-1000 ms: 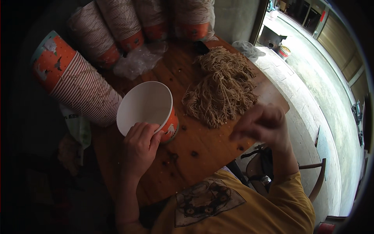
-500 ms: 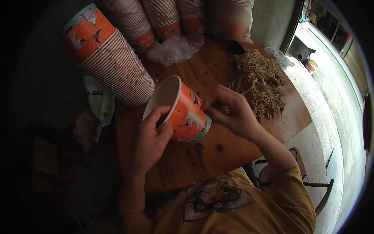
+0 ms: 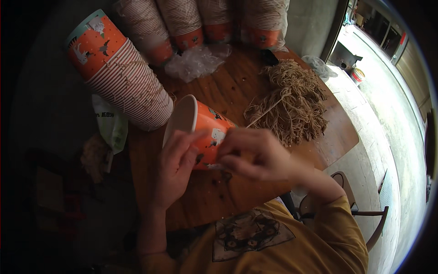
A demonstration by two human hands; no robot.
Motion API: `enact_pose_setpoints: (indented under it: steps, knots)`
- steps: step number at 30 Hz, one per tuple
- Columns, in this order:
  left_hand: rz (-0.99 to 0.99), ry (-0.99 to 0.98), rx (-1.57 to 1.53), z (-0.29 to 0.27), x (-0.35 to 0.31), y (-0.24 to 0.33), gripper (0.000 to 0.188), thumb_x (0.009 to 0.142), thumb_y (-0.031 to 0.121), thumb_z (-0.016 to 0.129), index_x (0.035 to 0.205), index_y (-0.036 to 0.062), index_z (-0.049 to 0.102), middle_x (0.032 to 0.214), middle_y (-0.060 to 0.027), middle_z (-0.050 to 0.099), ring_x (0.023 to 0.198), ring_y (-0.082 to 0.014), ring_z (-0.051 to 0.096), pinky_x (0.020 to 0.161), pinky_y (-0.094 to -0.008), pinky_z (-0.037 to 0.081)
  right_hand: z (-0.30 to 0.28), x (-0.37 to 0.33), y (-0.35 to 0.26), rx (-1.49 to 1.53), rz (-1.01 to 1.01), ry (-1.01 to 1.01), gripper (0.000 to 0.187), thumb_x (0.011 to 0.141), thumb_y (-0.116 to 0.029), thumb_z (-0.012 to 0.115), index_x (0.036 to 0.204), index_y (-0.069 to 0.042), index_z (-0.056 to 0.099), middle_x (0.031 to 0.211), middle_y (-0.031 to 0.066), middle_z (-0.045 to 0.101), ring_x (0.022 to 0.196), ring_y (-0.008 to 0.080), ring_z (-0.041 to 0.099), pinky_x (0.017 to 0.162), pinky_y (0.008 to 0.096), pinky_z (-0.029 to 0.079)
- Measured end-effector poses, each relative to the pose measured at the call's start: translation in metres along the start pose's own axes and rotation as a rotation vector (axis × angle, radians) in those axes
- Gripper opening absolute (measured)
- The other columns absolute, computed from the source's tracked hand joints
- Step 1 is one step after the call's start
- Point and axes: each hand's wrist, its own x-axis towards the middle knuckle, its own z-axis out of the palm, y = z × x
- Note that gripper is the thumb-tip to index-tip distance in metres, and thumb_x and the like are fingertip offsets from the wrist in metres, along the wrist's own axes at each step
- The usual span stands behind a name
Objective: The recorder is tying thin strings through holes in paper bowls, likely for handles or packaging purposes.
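Observation:
An orange paper bucket [image 3: 211, 119] with a white rim and printed animal figures lies tilted on the table before me, its mouth facing left. My left hand [image 3: 174, 166] is at the rim and near side, thumb and fingers curled against it, somewhat blurred. Over the bucket's right part is my right hand [image 3: 255, 153], fingers bent and pinched together, also smeared. From the heap of tan twine [image 3: 296, 102] a pale strand [image 3: 267, 112] runs toward that hand and disappears behind it. The bucket's base is hidden behind the right hand.
A tall leaning stack of nested paper buckets [image 3: 130, 84] stands at left. More wrapped stacks [image 3: 186, 39] line the back, with crumpled clear plastic [image 3: 196, 61] before them. A green-white bag [image 3: 109, 123] hangs left of the wooden table [image 3: 337, 132]. A chair [image 3: 374, 223] is at right.
My right hand has moved left and down across the bucket. My left fingers have shifted over its outer side. A strand now stretches from the twine heap toward my right hand.

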Motion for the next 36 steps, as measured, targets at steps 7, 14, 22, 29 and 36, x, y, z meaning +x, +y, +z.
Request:
enact_pose_setpoints:
  steps: [7,14,22,29,36]
  knots:
    - [0.097,0.03,0.134,0.003,-0.014,-0.012,0.029,0.075,0.0,0.067,0.103,0.003,0.058,0.094,-0.0086,0.053,0.08,-0.0196,0.058,0.068,-0.029,0.048,0.039,0.016,-0.005,-0.059,-0.102,-0.019,0.006,0.085,-0.009,0.061,0.089,-0.004,0.062,0.088,0.0086,0.059,0.074,0.0241,0.061,0.061,0.0334,0.051]
    - [0.153,0.062,0.13,0.003,-0.016,-0.015,0.021,0.076,0.003,0.067,0.094,0.0031,0.056,0.087,-0.0065,0.054,0.075,-0.0181,0.056,0.063,-0.0282,0.045,0.038,0.015,0.003,0.002,-0.178,0.018,0.011,0.083,-0.007,0.064,0.094,-0.005,0.063,0.084,0.0082,0.058,0.073,0.0229,0.06,0.064,0.0321,0.049]
    - [-0.186,0.127,-0.248,-0.006,0.001,-0.013,0.001,0.085,0.004,0.058,0.085,0.0039,0.057,0.079,0.0024,0.052,0.068,-0.0045,0.045,0.061,-0.0214,0.037,0.026,0.019,0.023,-0.232,-0.053,0.189,0.028,0.075,-0.005,0.071,0.1,-0.004,0.058,0.097,0.0087,0.059,0.092,0.0253,0.059,0.08,0.0348,0.047]
    - [-0.317,0.11,-0.371,-0.008,0.009,-0.005,0.005,0.086,0.002,0.052,0.085,0.0046,0.056,0.081,0.0038,0.052,0.072,-0.0022,0.044,0.066,-0.0194,0.037,0.039,0.025,0.033,-0.104,0.063,0.238,0.013,0.083,-0.011,0.064,0.089,-0.004,0.056,0.08,0.011,0.059,0.067,0.0259,0.06,0.059,0.0347,0.048]
    - [-0.295,0.152,-0.475,-0.012,0.007,-0.004,0.036,0.08,-0.006,0.041,0.114,0.0039,0.043,0.105,-0.0073,0.06,0.09,-0.0063,0.054,0.08,-0.0213,0.042,0.04,0.012,0.046,0.14,0.375,0.307,0.014,0.089,-0.016,0.062,0.093,-0.003,0.066,0.066,0.0025,0.057,0.06,0.0049,0.053,0.057,0.0275,0.046]
